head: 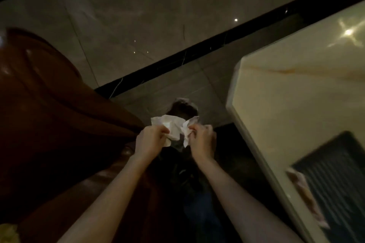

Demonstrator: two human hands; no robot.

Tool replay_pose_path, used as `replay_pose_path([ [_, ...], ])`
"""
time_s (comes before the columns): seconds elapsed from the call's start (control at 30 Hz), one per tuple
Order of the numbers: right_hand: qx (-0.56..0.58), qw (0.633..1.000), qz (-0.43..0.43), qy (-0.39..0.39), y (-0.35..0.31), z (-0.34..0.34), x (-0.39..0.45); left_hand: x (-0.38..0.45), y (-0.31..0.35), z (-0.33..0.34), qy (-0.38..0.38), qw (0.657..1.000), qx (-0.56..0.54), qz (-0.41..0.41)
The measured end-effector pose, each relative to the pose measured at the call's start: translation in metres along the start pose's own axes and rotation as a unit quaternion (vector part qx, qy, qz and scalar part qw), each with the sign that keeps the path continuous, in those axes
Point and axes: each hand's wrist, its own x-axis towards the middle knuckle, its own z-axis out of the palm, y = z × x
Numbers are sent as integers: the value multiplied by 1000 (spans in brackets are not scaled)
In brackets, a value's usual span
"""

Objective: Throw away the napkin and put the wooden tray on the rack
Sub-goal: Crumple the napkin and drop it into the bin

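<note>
I hold a crumpled white napkin (173, 127) with both hands, low in the middle of the view. My left hand (150, 140) pinches its left side and my right hand (201, 140) pinches its right side. Right beneath and behind the napkin is a small dark bin (184, 107) on the floor, dim and hard to make out. At the lower right, a dark slatted tray (339, 175) lies on the pale table (296, 94), with a stained piece of paper (304, 193) on its near-left edge. No rack is in view.
A reddish-brown wooden chair back (49, 104) fills the left side, close to my left arm. The pale table's corner juts in from the right. Glossy grey floor tiles (138, 16) with a black border strip lie ahead. Something yellow shows at the bottom left corner.
</note>
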Motion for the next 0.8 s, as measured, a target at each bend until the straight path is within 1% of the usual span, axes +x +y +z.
replay_pose_path([
  [0.1, 32, 999, 25, 20, 25, 43, 36, 37, -16, 34, -24, 999, 23, 32],
  [0.2, 34, 998, 40, 16, 43, 83, 63, 70, -31, 64, -40, 996, 45, 70],
  [0.27, 27, 999, 47, -2, 52, 104, 78, 89, -42, 82, -62, 993, 58, 86],
  [0.4, 30, 997, 55, -51, 60, 130, 93, 111, -60, 109, -119, 987, 69, 86],
  [0.5, 28, 996, 50, -68, 59, 128, 93, 111, -65, 119, -136, 982, 99, 84],
  [0.6, 8, 995, 31, -96, 53, 117, 88, 103, -66, 111, -128, 984, 97, 77],
  [0.67, -5, 994, 23, -102, 43, 104, 83, 94, -59, 94, -125, 985, 91, 74],
  [0.8, -23, 992, 14, -127, 6, 58, 67, 69, -30, 38, -94, 995, 20, 17],
])
